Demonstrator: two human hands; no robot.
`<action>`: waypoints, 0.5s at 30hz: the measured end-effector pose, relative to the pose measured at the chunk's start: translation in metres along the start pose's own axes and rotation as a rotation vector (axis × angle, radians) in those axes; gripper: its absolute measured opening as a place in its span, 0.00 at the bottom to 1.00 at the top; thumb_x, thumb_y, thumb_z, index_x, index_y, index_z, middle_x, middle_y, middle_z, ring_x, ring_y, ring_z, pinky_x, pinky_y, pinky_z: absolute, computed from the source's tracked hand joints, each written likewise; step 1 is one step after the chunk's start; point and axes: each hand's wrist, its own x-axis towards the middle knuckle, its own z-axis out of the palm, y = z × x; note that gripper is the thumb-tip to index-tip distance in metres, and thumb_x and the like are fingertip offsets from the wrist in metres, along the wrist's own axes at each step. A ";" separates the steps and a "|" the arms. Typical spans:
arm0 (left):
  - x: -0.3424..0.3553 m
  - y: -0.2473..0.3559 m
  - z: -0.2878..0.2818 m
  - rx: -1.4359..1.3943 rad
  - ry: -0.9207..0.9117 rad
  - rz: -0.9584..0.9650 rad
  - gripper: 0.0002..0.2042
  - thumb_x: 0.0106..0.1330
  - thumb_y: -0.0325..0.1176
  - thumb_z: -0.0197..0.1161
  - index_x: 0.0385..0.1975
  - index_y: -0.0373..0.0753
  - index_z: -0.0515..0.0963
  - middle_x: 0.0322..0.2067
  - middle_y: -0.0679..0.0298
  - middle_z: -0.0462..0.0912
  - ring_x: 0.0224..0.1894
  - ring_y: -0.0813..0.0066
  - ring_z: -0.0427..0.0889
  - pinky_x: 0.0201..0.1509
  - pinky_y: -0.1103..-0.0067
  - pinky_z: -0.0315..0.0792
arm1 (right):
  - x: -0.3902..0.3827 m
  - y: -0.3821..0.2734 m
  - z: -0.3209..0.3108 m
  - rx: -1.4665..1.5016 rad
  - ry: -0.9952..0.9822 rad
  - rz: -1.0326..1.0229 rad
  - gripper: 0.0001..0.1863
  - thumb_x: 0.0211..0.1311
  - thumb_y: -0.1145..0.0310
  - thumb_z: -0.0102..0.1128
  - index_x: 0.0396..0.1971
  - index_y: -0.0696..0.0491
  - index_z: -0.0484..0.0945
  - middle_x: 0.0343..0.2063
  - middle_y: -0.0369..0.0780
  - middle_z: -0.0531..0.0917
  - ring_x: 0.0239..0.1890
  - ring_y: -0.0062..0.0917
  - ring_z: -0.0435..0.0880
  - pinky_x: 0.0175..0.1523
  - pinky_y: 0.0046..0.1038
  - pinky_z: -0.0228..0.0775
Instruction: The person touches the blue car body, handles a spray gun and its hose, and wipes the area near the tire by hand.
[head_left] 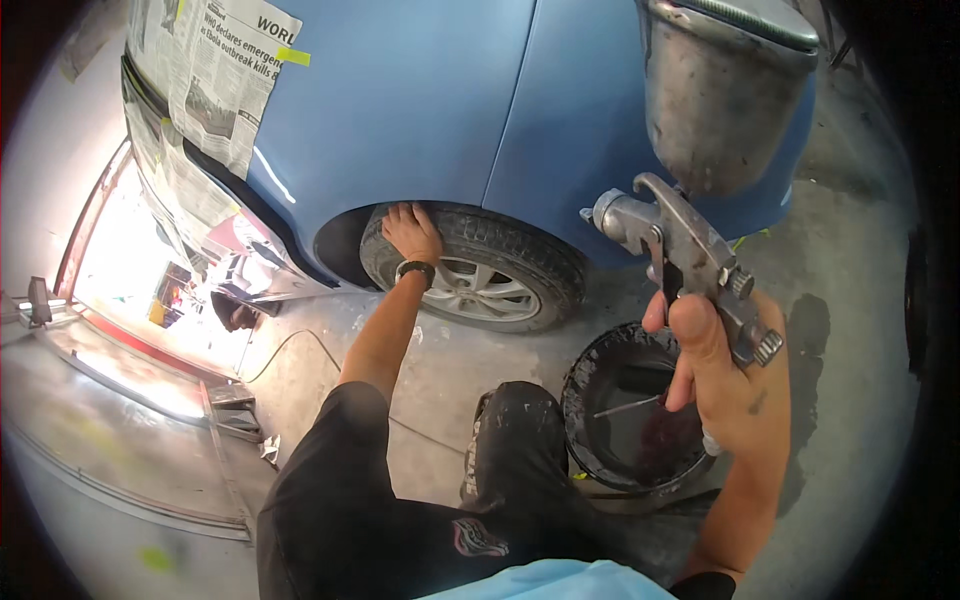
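Observation:
My right hand [730, 385] is wrapped around the handle of a metal spray gun [700, 245], held up at the right. A stained grey metal cup [730, 120] sits on top of the gun, and its nozzle points left towards the car. Reaching forward, my left hand [410, 235] curls its fingers over the top of the car's tire [520, 250]. The silver wheel rim [485, 290] shows below that hand. A blue body panel [400, 110] curves above the wheel, close in front of me.
Newspaper [225, 90] is taped over the car's left part. A round black tub [578, 400] stands on the concrete floor beside my knee [520, 430], a thin rod [628, 406] across it. A hose [320, 345] trails over the floor. Metal framing [140, 385] lies left, near a bright opening.

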 end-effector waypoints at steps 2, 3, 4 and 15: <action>-0.001 0.004 0.005 -0.027 -0.026 -0.006 0.18 0.72 0.43 0.49 0.44 0.36 0.80 0.47 0.51 0.79 0.52 0.48 0.72 0.62 0.55 0.60 | 0.004 0.001 -0.001 0.027 0.003 -0.023 0.30 0.62 0.42 0.67 0.43 0.59 0.81 0.24 0.31 0.77 0.19 0.12 0.70 0.22 0.18 0.60; -0.002 0.005 0.008 -0.044 -0.041 -0.012 0.18 0.72 0.43 0.49 0.45 0.35 0.80 0.48 0.51 0.79 0.53 0.48 0.72 0.62 0.55 0.60 | 0.005 0.001 -0.001 0.033 0.006 -0.012 0.29 0.62 0.43 0.69 0.42 0.59 0.81 0.22 0.30 0.75 0.20 0.11 0.69 0.23 0.18 0.60; -0.004 0.006 0.012 -0.033 -0.040 0.002 0.18 0.72 0.42 0.49 0.45 0.35 0.80 0.48 0.50 0.79 0.53 0.47 0.72 0.62 0.54 0.60 | 0.006 -0.001 0.000 0.035 0.008 -0.002 0.29 0.62 0.44 0.70 0.41 0.59 0.81 0.20 0.28 0.74 0.22 0.11 0.69 0.23 0.18 0.60; 0.002 0.000 0.003 -0.077 0.024 0.060 0.15 0.69 0.40 0.53 0.44 0.36 0.79 0.44 0.51 0.77 0.49 0.48 0.71 0.59 0.54 0.60 | 0.041 -0.082 0.000 -0.365 0.104 -0.044 0.39 0.65 0.33 0.57 0.50 0.60 0.78 0.33 0.39 0.83 0.13 0.18 0.74 0.16 0.19 0.55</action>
